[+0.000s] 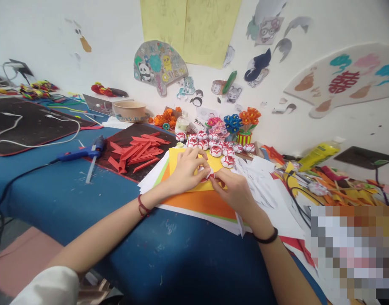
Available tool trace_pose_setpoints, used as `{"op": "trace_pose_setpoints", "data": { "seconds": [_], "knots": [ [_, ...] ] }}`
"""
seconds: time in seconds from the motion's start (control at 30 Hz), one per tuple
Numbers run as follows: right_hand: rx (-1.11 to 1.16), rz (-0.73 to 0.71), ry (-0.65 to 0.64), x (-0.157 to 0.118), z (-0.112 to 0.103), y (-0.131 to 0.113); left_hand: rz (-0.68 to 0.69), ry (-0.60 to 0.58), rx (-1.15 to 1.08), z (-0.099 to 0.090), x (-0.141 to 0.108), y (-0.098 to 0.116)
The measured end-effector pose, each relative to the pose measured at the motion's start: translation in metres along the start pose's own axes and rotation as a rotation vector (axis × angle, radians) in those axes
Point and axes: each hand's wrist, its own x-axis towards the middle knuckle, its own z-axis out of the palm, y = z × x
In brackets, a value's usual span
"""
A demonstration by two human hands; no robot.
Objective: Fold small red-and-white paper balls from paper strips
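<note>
Hands pinching small red-white paper piece (207,173) over yellow sheet (194,163) on bench (70,186). Left hand (188,169) fingers closed on it; right hand (234,190) fingers squeezing other side. Thin paper maybe tearing if pulled hard. Finished paper balls (219,146) sitting near, maybe getting knocked.

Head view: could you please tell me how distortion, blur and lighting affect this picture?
Head view: wide-angle bending curves the blue table edge; soft, even light, no glare; a pixelated block masks the lower right; the small red-and-white paper piece between left hand and right hand is too small to resolve.
</note>
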Motion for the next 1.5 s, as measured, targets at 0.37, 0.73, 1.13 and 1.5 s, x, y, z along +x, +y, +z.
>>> {"op": "trace_pose_setpoints", "data": {
  "seconds": [0.37,0.73,1.13,1.5],
  "knots": [
    [0.173,-0.029,-0.033,0.001,-0.002,-0.004,-0.001,0.037,0.070,-0.003,0.002,-0.001],
    [0.140,-0.005,0.049,0.000,0.001,-0.011,-0.089,0.055,0.002,0.001,0.004,-0.004],
    [-0.009,0.120,-0.002,0.001,0.003,-0.016,-0.083,0.014,-0.160,-0.010,0.005,-0.004],
    [0.174,0.005,-0.078,-0.001,0.003,-0.011,-0.155,-0.009,-0.323,-0.007,0.005,-0.013]
  ]
}}
